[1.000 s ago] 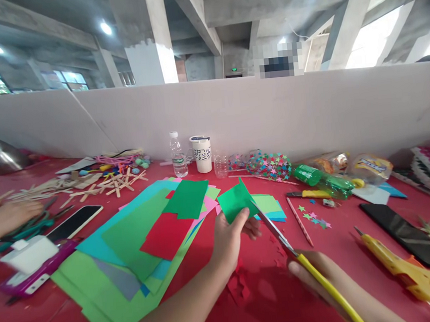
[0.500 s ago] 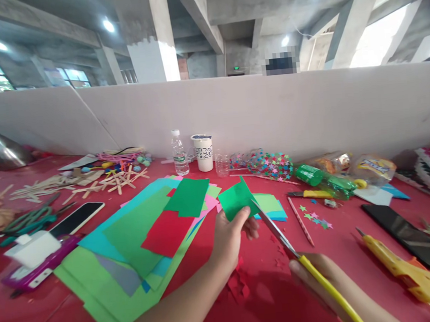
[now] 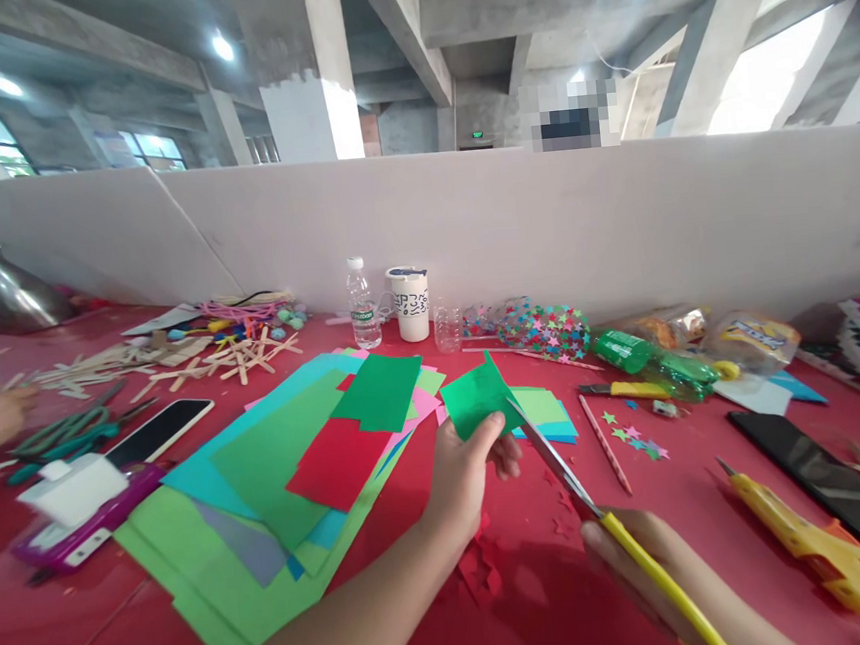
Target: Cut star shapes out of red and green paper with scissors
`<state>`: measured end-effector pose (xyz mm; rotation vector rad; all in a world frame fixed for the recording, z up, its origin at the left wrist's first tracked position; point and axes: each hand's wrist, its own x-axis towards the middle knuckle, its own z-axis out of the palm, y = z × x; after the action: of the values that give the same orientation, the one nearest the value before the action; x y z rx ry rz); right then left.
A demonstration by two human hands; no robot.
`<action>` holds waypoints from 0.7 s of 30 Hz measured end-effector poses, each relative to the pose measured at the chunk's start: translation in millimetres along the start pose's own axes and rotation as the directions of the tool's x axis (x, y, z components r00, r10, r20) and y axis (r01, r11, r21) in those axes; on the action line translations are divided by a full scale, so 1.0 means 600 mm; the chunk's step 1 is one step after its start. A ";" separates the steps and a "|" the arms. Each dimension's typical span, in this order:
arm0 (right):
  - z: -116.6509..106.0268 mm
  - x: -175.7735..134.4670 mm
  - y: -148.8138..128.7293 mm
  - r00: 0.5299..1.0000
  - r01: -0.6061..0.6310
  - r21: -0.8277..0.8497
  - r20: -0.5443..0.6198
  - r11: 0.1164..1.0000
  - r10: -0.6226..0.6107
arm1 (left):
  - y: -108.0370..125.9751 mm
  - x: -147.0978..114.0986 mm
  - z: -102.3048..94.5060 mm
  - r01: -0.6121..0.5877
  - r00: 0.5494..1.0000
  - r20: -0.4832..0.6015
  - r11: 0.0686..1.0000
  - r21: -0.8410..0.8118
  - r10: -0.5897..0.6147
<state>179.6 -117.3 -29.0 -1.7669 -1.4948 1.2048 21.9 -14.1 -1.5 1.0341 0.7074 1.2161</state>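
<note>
In the head view, the left hand (image 3: 459, 472) pinches the green card (image 3: 474, 397) by its lower edge, likely to leave the rest free for cutting; right of the card, the right hand (image 3: 655, 536) is wrapped round the scissors (image 3: 618, 530), tips at the card's edge.

Just left of center, a water bottle's (image 3: 362, 290) green label (image 3: 364, 315) seems to read "C'estbon"; the white cup's (image 3: 412, 309) lettering is illegible.
</note>
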 end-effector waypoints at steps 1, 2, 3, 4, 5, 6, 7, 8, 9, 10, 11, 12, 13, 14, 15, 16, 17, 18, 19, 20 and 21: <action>0.001 -0.001 -0.001 1.000 -0.008 0.006 -0.010 1.000 0.008 | 0.000 0.000 0.000 0.001 1.000 0.002 1.000 -0.003 -0.001; 0.002 -0.002 -0.003 1.000 -0.015 0.014 -0.028 1.000 0.015 | 0.000 -0.001 0.000 0.001 1.000 0.006 1.000 -0.004 -0.001; 0.004 -0.004 -0.006 0.999 -0.016 0.022 -0.050 1.000 0.017 | -0.001 -0.001 0.001 0.002 1.000 0.010 1.000 -0.004 -0.002; 0.005 -0.006 -0.008 0.997 -0.012 0.027 -0.070 1.000 0.014 | -0.001 -0.002 0.001 0.004 1.000 0.015 1.000 -0.002 -0.004; 0.006 -0.008 -0.011 0.996 -0.003 0.029 -0.088 1.000 0.006 | -0.002 -0.003 0.002 0.009 1.000 0.021 1.000 0.001 -0.009; 0.007 -0.010 -0.014 0.994 0.007 0.026 -0.106 1.000 -0.004 | -0.004 -0.004 0.002 0.016 1.000 0.026 1.000 0.005 -0.016; 0.007 -0.012 -0.017 0.992 0.016 0.019 -0.123 1.000 -0.014 | -0.005 -0.005 0.002 0.023 0.999 0.031 1.000 0.008 -0.024; 0.007 -0.014 -0.019 0.990 0.022 0.009 -0.138 1.000 -0.021 | -0.007 -0.005 0.003 0.030 0.999 0.034 1.000 0.010 -0.030; 0.007 -0.014 -0.020 0.989 0.023 0.001 -0.147 1.000 -0.023 | -0.009 -0.006 0.003 0.033 0.999 0.035 0.999 0.013 -0.034; 0.006 -0.015 -0.020 0.988 0.020 -0.003 -0.150 1.000 -0.020 | -0.010 -0.006 0.003 0.035 0.999 0.035 0.999 0.015 -0.035; 0.006 -0.014 -0.019 0.989 0.014 -0.002 -0.145 1.000 -0.014 | -0.011 -0.006 0.002 0.034 0.999 0.035 0.999 0.017 -0.035; 0.006 -0.012 -0.016 0.991 0.004 0.005 -0.134 1.000 -0.003 | -0.011 -0.006 0.002 0.035 0.999 0.036 0.999 0.019 -0.035; 0.006 -0.010 -0.012 0.993 -0.009 0.012 -0.114 1.000 0.010 | -0.011 -0.006 0.002 0.035 0.999 0.038 0.999 0.021 -0.036; 0.006 -0.007 -0.007 0.996 -0.020 0.017 -0.090 1.000 0.021 | -0.010 -0.006 0.002 0.035 0.999 0.039 0.999 0.022 -0.035; 0.007 -0.004 -0.002 0.997 -0.029 0.017 -0.070 0.999 0.030 | -0.010 -0.006 0.002 0.033 0.999 0.041 0.999 0.022 -0.034; 0.007 -0.001 0.002 0.998 -0.033 0.012 -0.054 0.999 0.034 | -0.009 -0.006 0.002 0.031 0.999 0.042 0.999 0.021 -0.032; 0.008 0.002 0.007 0.998 -0.035 0.006 -0.050 0.999 0.035 | -0.009 -0.006 0.003 0.028 0.999 0.043 0.999 0.021 -0.029; 0.008 0.004 0.010 0.998 -0.034 0.001 -0.045 0.999 0.034 | -0.009 -0.006 0.003 0.026 0.999 0.043 0.999 0.021 -0.027; 0.008 0.006 0.012 0.999 -0.030 -0.002 -0.044 1.000 0.030 | -0.009 -0.007 0.003 0.024 0.999 0.041 1.000 0.020 -0.025; 0.009 0.006 0.014 0.999 -0.026 -0.005 -0.047 1.000 0.026 | -0.009 -0.007 0.003 0.025 0.999 0.040 1.000 0.018 -0.026; 0.009 0.007 0.015 0.999 -0.018 -0.009 -0.047 1.000 0.018 | -0.009 -0.007 0.003 0.026 0.999 0.037 1.000 0.016 -0.027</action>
<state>179.5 -116.5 -40.1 -1.8056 -1.4630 1.1595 25.0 -18.5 -5.9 1.0547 0.7006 1.1672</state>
